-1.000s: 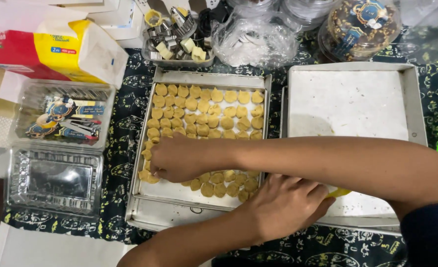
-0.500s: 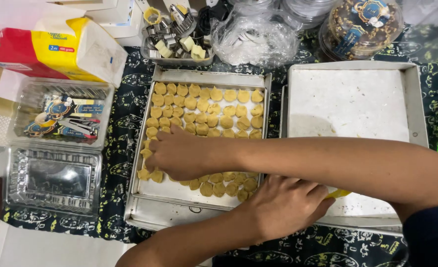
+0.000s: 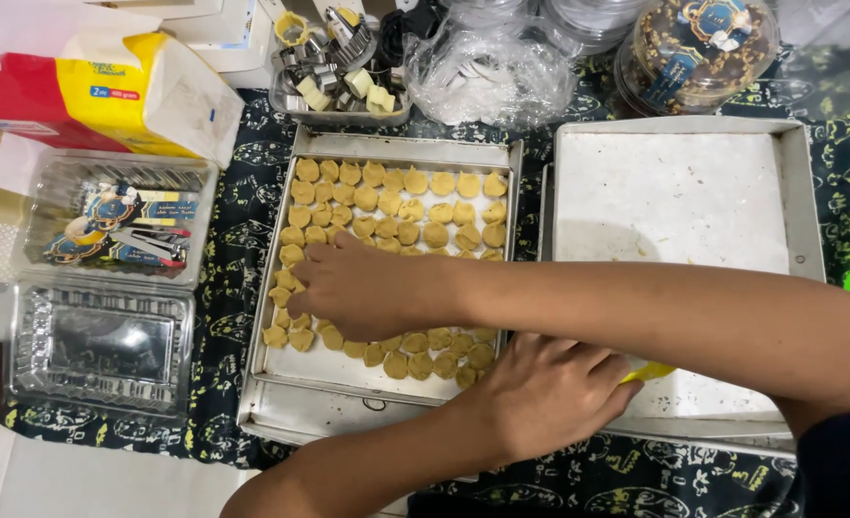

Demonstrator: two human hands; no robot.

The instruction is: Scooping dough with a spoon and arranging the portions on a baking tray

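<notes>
A metal baking tray (image 3: 281, 384) holds several small round tan dough cookies (image 3: 434, 233) in rows on white paper. My right hand (image 3: 358, 288) reaches in from the right and lies palm down over the tray's left-middle, fingertips on the cookies by the left column. What the fingers hold is hidden. My left hand (image 3: 549, 393) comes in from the bottom, under the right forearm. It rests at the near edge between the two trays, its fingers curled over a yellow object (image 3: 650, 371) that only peeks out.
A second metal tray (image 3: 799, 182) lined with white paper lies to the right. Clear plastic containers (image 3: 99, 345) sit at left, with a tissue pack (image 3: 108, 86) behind them. At the back are a tub of cutters (image 3: 338, 67), crumpled plastic (image 3: 492, 72) and a lidded cookie jar (image 3: 698, 48).
My right hand has slid slightly farther up the left side of the cookie tray. My left hand has stayed in place.
</notes>
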